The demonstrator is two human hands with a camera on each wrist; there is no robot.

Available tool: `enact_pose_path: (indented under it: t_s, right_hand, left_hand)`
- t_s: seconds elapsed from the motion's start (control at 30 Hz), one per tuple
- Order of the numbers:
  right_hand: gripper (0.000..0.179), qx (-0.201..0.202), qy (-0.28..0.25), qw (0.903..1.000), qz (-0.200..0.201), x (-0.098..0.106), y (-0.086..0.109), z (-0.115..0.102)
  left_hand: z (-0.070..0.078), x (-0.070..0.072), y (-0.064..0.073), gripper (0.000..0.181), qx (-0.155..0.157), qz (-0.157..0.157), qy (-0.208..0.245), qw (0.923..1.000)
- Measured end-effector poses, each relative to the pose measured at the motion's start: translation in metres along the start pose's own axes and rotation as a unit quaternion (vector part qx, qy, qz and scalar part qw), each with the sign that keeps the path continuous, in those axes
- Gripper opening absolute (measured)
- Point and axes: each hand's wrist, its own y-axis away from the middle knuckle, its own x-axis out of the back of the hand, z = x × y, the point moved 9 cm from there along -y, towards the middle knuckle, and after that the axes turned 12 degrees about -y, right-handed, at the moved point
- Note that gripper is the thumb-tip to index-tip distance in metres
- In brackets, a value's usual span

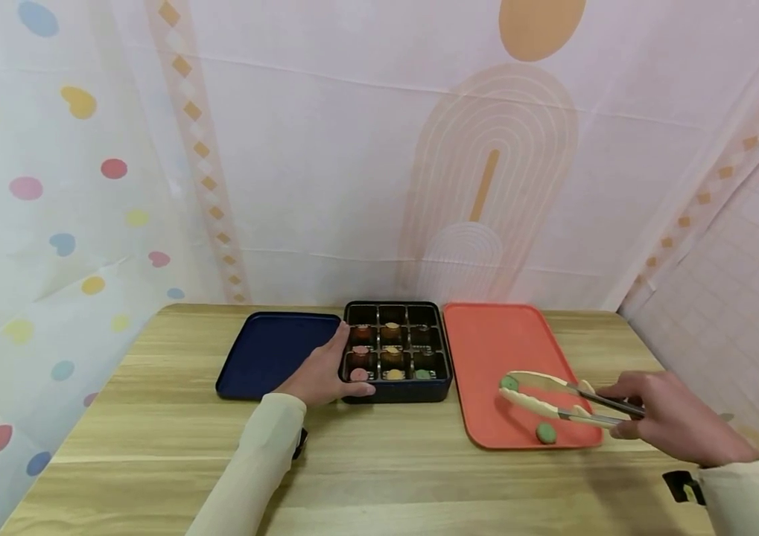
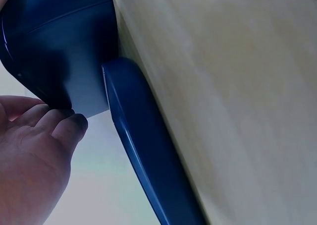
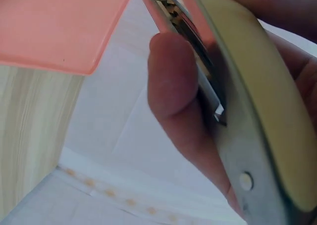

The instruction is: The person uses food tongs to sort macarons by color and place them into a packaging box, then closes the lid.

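Observation:
My right hand [image 1: 674,415] grips a pair of tongs [image 1: 532,404] with cream tips and steel arms. Between the tips, above the red tray [image 1: 506,342], is a small round green macaron-like piece [image 1: 509,383]. Another green piece [image 1: 546,432] lies near the tray's front edge. With its thumb at the front and fingers along the left side, my left hand [image 1: 322,376] holds a dark divided box [image 1: 413,392]. Pink pieces [image 1: 360,374] sit in its left column and yellow ones [image 1: 394,374] in the middle. A green one [image 1: 424,374] occupies the front right compartment.
A flat dark blue lid [image 1: 278,357] lies left of the box, close against it. The red tray stands just right of the box on the wooden table [image 1: 379,476]. Patterned cloth [image 1: 325,164] hangs behind the table and at both sides.

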Motion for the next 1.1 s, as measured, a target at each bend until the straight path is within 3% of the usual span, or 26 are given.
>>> enact_pose_path:
  t_s: [0.3,0.6,1.1]
  right_hand:
    - [0.048,0.021,0.009,0.9994,0.027,0.003,-0.014,-0.017]
    - [0.047,0.032,-0.015,0.9986,0.039,0.000,-0.038,-0.036]
    - [0.045,0.034,-0.057,0.9976,0.021,-0.021,-0.084,-0.059]
  left_hand:
    - [0.000,-0.002,0.000,0.127,0.003,-0.003,0.005,1.0000]
    - [-0.002,-0.001,0.002,0.128,0.011,-0.003,0.000,0.9999]
    - [0.000,0.000,0.002,0.128,0.012,0.001,0.003,0.9999]
